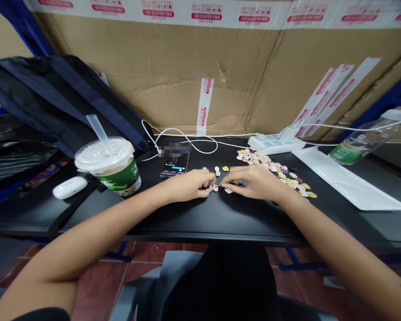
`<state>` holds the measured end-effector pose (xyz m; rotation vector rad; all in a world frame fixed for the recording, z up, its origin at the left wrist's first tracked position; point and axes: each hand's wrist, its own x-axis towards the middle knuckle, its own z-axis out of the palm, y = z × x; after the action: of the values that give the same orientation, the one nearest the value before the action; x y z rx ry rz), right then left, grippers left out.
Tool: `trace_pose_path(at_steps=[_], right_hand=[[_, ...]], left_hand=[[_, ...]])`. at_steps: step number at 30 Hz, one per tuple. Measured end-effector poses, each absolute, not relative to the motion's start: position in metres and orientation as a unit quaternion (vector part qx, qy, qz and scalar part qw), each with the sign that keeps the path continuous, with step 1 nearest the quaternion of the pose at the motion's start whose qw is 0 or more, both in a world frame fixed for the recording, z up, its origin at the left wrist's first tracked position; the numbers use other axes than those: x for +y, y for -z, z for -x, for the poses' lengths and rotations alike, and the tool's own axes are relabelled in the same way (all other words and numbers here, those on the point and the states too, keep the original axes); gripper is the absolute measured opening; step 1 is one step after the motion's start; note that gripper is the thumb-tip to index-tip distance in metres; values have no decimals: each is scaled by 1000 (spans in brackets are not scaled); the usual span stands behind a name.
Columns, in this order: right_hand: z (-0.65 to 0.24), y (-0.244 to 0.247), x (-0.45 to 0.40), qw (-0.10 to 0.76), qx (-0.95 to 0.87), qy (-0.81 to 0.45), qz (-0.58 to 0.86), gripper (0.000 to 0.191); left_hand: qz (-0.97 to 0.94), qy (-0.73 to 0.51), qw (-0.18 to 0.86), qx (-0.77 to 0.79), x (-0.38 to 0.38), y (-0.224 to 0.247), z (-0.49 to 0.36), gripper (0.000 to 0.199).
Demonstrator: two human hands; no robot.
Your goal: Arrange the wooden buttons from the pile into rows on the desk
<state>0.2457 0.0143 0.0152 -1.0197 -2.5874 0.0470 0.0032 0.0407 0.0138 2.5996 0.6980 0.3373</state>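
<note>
My left hand [192,186] is closed, thumb and fingers pinching at the edge of a small cream piece with dark marks [215,188], low over the black table. Facing it, my right hand [254,182] is closed too, its fingertips together just right of that piece; what they hold is too small to make out. Beneath the right fingers lies another pale piece [228,191]. Just beyond the hands sit two cream pieces [217,171] and a yellow one [225,169]. A loose pile of similar cream, yellow, pink and brown pieces [284,171] spreads behind my right hand.
A phone [173,164] with its screen lit lies beyond my left hand. Leftward stand a lidded drink cup [118,171], a white earbud case [70,187] and a backpack [67,98]. A power strip [276,143], white packet [347,178] and plastic bottle [361,140] are at right.
</note>
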Motion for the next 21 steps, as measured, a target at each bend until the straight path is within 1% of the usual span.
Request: trace_pose_path(at_steps=[7,12,21], right_hand=[[-247,-16,14,183,-914,-12,362,18],[-247,-16,13,182,-913,-9,366,18],[-247,-16,14,186,-912,6,366,18]], left_hand=[[-937,-101,185,279,40,-20,-1,7],[-925,-113,173,319,43,-19,2,9],[-926,-117,166,318,44,-20,2,5]])
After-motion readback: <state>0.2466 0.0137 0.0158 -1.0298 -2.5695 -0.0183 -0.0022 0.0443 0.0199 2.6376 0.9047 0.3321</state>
